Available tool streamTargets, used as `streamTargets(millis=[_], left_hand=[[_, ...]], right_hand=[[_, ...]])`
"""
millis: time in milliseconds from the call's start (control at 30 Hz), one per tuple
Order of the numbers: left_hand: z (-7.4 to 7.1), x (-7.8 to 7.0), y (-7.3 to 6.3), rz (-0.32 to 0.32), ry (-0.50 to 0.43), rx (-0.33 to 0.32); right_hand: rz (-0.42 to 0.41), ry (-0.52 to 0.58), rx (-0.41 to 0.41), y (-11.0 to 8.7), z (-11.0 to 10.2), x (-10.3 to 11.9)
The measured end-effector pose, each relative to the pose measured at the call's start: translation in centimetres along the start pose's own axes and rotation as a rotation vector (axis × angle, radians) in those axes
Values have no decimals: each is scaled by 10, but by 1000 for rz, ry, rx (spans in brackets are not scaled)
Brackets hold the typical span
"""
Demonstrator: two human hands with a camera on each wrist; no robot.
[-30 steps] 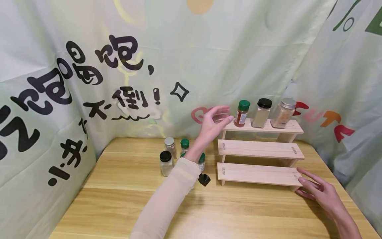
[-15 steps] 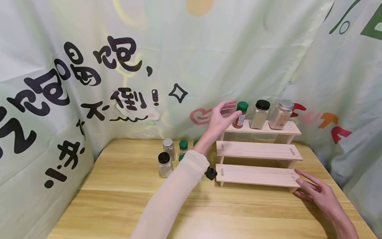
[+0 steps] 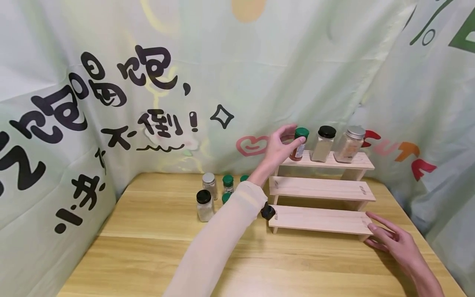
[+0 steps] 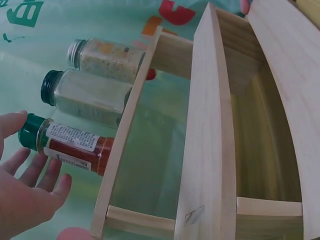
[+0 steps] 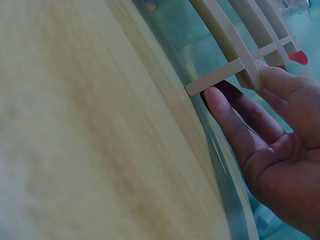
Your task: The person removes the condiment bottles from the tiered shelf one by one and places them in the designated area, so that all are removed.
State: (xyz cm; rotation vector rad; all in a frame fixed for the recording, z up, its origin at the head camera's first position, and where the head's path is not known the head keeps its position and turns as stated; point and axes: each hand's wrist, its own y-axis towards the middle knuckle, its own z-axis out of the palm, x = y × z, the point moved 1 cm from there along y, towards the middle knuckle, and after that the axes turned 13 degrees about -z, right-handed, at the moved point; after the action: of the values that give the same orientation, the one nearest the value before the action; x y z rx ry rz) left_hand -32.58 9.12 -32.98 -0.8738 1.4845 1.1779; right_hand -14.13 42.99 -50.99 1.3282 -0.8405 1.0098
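Note:
A three-tier wooden shelf rack (image 3: 320,189) stands on the table. My left hand (image 3: 280,147) is at the left end of its top tier, thumb and fingers around the green cap of a spice jar (image 4: 75,145) with red-brown contents. The jar stands upright on the tier. Beside it on the same tier are a black-capped jar (image 3: 323,144) of pale powder and a silver-capped jar (image 3: 349,144) with coarse, orange-flecked contents. My right hand (image 3: 397,243) holds the right end of the bottom tier, fingertips at its edge and leg in the right wrist view.
Left of the rack, several more jars stand on the wooden table (image 3: 148,247), among them a black-capped jar (image 3: 205,206), a silver-capped jar (image 3: 210,185) and a green-capped jar (image 3: 228,183). My left sleeve partly hides this group. A printed curtain (image 3: 222,62) hangs behind.
My left hand has moved right, from beside the red-brown spice jar to around its cap. The right hand keeps its place at the rack's bottom tier.

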Motion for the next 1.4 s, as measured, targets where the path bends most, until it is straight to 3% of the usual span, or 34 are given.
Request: streamTargets(millis=[300, 733, 1000, 1400], left_hand=[[1, 3, 5, -40, -12, -12], [-6, 1, 2, -42, -14, -16], [-12, -8, -4, -41, -47, 37], [-28, -26, -25, -48, -24, 126]], right_hand=[[15, 3, -8, 1, 1, -3], [17, -2, -3, 0, 2, -2], [28, -12, -2, -2, -3, 0], [35, -11, 0, 0, -4, -1]])
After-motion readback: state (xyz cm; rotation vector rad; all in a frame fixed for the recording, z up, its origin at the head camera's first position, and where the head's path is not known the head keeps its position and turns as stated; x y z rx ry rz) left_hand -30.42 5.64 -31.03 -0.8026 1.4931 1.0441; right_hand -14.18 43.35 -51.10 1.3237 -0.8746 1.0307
